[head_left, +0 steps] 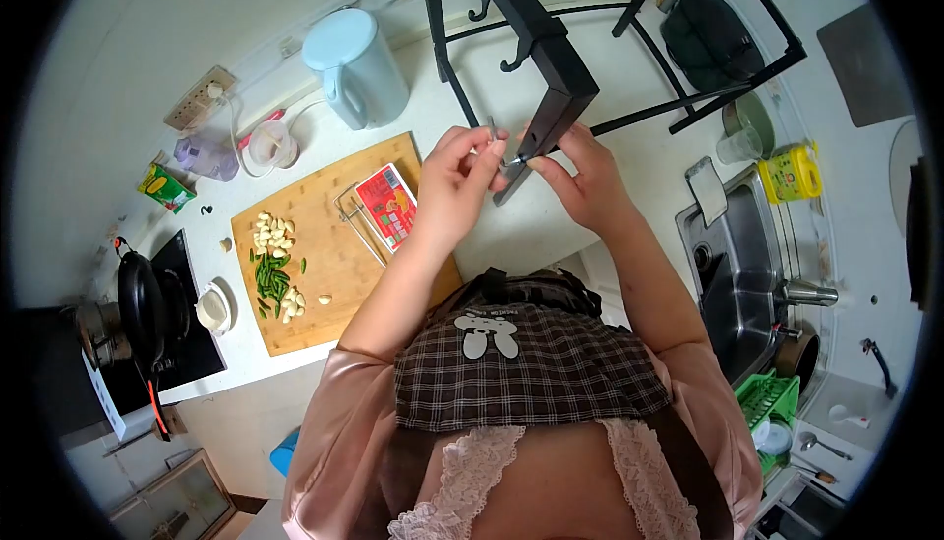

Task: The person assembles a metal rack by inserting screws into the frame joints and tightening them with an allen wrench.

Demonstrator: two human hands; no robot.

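Observation:
A black metal rack (551, 53) with hooks stands on the white counter, one end post close to my body. Around the lower end of this post are both hands. My left hand (460, 171) pinches a small silvery metal tool or key against a bolt on the post. On the post's other side, my right hand (580, 181) grips the black metal, its thumb beside the bolt. Just left of my left hand, a red and white package (387, 208) leans on a wire stand on the wooden cutting board (324, 304).
Peeled garlic (273, 233) and cut green peppers (270, 277) lie on the board. Behind it stands a light blue pitcher (356, 68). At the right are a sink (742, 284), a phone (706, 189) and a yellow bottle (790, 173); a black pan (141, 309) sits far left.

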